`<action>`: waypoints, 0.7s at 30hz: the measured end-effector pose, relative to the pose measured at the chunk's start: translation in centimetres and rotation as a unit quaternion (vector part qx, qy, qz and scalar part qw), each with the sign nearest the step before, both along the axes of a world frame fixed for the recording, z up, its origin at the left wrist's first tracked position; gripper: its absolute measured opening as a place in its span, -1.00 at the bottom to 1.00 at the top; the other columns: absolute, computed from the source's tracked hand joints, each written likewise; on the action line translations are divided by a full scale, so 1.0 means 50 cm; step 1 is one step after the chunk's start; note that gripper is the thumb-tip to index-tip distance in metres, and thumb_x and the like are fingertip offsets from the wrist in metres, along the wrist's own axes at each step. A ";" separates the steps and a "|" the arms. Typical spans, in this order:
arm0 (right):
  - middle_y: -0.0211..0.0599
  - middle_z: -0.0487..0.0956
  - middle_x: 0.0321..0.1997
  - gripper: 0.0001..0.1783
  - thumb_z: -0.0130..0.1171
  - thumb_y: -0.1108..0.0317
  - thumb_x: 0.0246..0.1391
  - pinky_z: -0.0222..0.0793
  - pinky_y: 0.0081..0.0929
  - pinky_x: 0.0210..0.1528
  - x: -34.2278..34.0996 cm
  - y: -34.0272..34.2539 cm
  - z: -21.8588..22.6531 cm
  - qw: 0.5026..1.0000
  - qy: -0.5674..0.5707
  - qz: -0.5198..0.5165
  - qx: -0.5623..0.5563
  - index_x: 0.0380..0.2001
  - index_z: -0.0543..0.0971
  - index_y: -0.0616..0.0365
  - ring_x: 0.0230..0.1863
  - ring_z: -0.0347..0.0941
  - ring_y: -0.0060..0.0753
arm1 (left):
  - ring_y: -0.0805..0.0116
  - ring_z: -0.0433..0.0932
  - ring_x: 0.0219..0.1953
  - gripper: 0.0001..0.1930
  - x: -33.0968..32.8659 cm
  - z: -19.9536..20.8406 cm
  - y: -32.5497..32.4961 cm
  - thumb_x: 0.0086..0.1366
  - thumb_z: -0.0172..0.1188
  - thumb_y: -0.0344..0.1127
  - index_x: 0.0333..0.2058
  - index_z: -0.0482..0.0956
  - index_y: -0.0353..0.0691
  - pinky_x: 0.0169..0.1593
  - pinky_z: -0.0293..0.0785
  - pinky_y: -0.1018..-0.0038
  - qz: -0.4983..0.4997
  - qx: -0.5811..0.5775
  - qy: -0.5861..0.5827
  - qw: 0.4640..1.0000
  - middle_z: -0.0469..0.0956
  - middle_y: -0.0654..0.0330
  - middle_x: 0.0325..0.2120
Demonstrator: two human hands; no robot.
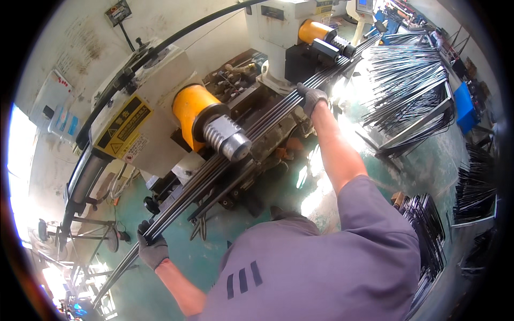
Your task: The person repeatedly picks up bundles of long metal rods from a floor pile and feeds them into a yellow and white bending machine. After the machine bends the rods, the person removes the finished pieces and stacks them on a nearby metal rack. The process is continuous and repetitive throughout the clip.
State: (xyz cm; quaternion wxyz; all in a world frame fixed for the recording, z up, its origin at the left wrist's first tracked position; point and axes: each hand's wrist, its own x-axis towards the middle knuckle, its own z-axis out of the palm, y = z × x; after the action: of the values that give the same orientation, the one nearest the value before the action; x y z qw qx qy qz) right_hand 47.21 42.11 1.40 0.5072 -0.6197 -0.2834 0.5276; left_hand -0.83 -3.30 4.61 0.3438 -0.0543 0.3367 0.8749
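Note:
A bundle of several long, thin metal rods (276, 113) runs slantwise from the lower left to the upper right, lying along the front of the machines. My left hand (152, 247), in a dark grey glove, is closed round the bundle toward its lower-left end. Farther up to the right, my gloved right hand (313, 99) grips the same rods, with its arm stretched out. Between my hands, a white machine (155, 80) with an orange guard (191, 109) holds a thick ribbed metal spindle (227, 139) just above the rods. Parts of my fingers are hidden behind the rods.
Another machine with an orange guard (313, 32) stands farther along. Piles of bent thin rods (407, 75) fill the right side, beside a blue panel (466, 107). More dark bent rods (425, 224) stand lower right. A black hose (198, 28) arches over the nearer machine.

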 end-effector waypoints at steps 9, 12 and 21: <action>-0.24 0.64 -0.34 -0.61 0.35 0.17 -0.02 0.45 -0.41 -0.28 0.069 0.135 -0.063 0.976 0.210 -0.021 0.047 -0.32 0.55 0.32 -0.39 0.52 -0.37 | 0.11 0.46 0.07 -0.69 -0.013 -0.059 0.046 0.39 -0.08 -0.37 0.02 0.43 -0.41 0.21 0.36 0.20 0.041 -0.110 -0.029 0.993 0.50 -0.01 -0.02; -0.18 0.61 -0.36 -0.80 0.26 0.39 0.07 0.57 -0.38 -0.32 0.053 0.102 -0.012 0.961 0.264 -0.075 0.043 -0.31 0.55 0.31 -0.37 0.57 -0.26 | 0.20 0.49 0.04 -0.70 0.004 -0.088 0.056 0.39 -0.07 -0.39 0.01 0.45 -0.39 0.15 0.42 0.31 0.025 -0.135 0.017 0.990 0.53 0.02 -0.05; -0.26 0.56 -0.19 -0.59 0.37 0.31 -0.04 0.45 -0.32 -0.11 -0.177 -0.144 0.005 0.995 0.101 0.005 0.001 -0.15 0.51 0.26 -0.21 0.50 -0.28 | 0.17 0.44 0.06 -0.66 0.056 -0.102 0.068 0.41 -0.10 -0.34 0.02 0.41 -0.47 0.20 0.34 0.32 -0.083 -0.265 0.326 0.903 0.50 0.00 -0.04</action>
State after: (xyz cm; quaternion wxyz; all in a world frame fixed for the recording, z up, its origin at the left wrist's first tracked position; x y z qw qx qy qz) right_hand 38.37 34.92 1.64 0.5310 -0.5613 -0.2340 0.5902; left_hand 1.99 0.11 -0.48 0.2594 0.1736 0.6527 0.6903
